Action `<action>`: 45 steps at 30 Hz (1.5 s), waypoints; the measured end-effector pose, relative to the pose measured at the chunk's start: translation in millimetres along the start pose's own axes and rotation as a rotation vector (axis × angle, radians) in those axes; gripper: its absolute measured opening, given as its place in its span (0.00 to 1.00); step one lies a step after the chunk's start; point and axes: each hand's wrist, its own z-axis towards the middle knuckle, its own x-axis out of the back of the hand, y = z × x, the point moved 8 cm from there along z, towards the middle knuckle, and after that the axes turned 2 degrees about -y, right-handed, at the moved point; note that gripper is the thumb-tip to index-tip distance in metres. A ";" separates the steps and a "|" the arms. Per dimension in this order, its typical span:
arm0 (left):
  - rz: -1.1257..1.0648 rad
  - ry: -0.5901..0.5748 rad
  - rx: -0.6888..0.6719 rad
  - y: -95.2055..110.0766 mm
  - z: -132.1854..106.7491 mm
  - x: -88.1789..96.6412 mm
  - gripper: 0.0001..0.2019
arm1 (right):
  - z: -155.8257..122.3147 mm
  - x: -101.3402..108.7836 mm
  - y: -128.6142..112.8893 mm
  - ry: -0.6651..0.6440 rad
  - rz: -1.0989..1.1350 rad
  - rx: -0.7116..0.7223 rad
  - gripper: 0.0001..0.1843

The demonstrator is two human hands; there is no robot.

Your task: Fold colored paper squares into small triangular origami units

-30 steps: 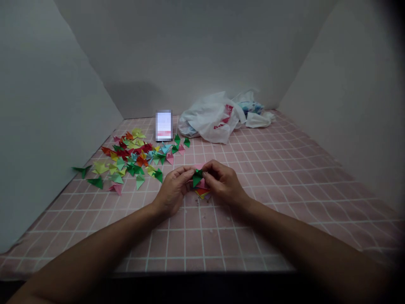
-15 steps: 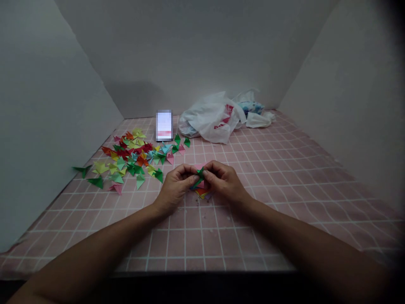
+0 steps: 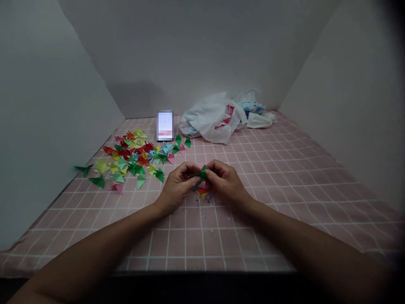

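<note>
Between my two hands is a small piece of folded green origami paper (image 3: 202, 173), pinched from both sides. My left hand (image 3: 179, 182) is closed, thumb and fingertips gripping its left part. On the other side, my right hand (image 3: 226, 179) is closed on its right part. The fingers cover much of the paper, so its exact folded shape is hidden. Just below and behind it on the cloth lies a small stack of coloured paper (image 3: 201, 193), with orange, yellow, pink and purple edges showing, partly hidden by the hands.
A spread of folded paper cranes (image 3: 136, 154) in many colours covers the left of the pink checked tablecloth (image 3: 268, 177). Behind them a lit phone (image 3: 165, 125) stands upright. White plastic bags (image 3: 215, 118) lie crumpled at the back, near the wall (image 3: 202, 50).
The green paper has tilted slightly between my fingers, and its long point toward the lower left shows less. Both hands keep their pinch in nearly the same place.
</note>
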 end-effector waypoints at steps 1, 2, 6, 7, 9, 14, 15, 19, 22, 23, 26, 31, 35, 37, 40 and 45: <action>0.015 0.001 0.004 0.8 0.2 -0.1 0.11 | 0.1 -0.7 1.4 -0.006 0.011 -0.011 0.11; 0.027 0.004 0.003 2.1 0.3 -0.1 0.11 | 0.1 -1.2 2.5 -0.010 0.019 -0.016 0.11; 0.041 -0.002 -0.014 5.1 0.8 -0.5 0.11 | 0.5 -1.3 3.3 -0.008 0.010 -0.001 0.11; 0.045 -0.009 -0.006 3.9 0.9 -0.6 0.11 | 0.6 -1.4 3.2 -0.009 0.006 0.006 0.11; 0.057 -0.011 0.021 -0.2 1.3 0.3 0.09 | 0.7 -1.9 3.2 -0.016 0.004 0.014 0.10; 0.093 0.071 0.019 -3.3 2.6 9.4 0.09 | -0.2 -1.5 1.1 -0.007 0.042 0.051 0.10; 0.111 0.093 0.005 -1.9 2.7 11.3 0.08 | -0.6 -1.5 -1.0 -0.008 0.031 0.081 0.10; 0.203 0.149 -0.060 4.8 2.0 15.5 0.06 | -3.2 -4.1 -8.2 -0.033 -0.102 0.211 0.08; 0.279 0.131 -0.104 7.0 0.7 14.3 0.06 | -3.9 -6.2 -8.3 -0.047 -0.192 0.249 0.05; 0.303 0.120 -0.111 6.7 0.3 13.5 0.06 | -3.8 -6.6 -8.0 -0.050 -0.208 0.254 0.04; 0.363 0.108 -0.119 5.6 -0.9 12.7 0.05 | -3.1 -5.5 -6.7 -0.038 -0.208 0.243 0.01; 0.291 0.085 -0.094 6.2 -2.5 8.6 0.05 | -3.7 -5.0 -6.6 -0.032 -0.188 0.239 0.01; 0.186 0.088 -0.120 13.2 -5.4 4.6 0.06 | -4.3 -2.0 -8.3 0.012 -0.207 0.256 0.02; 0.204 0.088 -0.130 15.9 -6.8 3.1 0.05 | -4.8 -1.4 -11.1 0.028 -0.256 0.285 0.03; 0.231 0.091 -0.115 15.8 -8.0 2.7 0.05 | -7.1 -2.4 -18.8 0.041 -0.353 0.354 0.05; 0.246 0.086 -0.076 14.3 -9.5 3.0 0.06 | -14.0 -6.3 -32.2 0.048 -0.508 0.442 0.08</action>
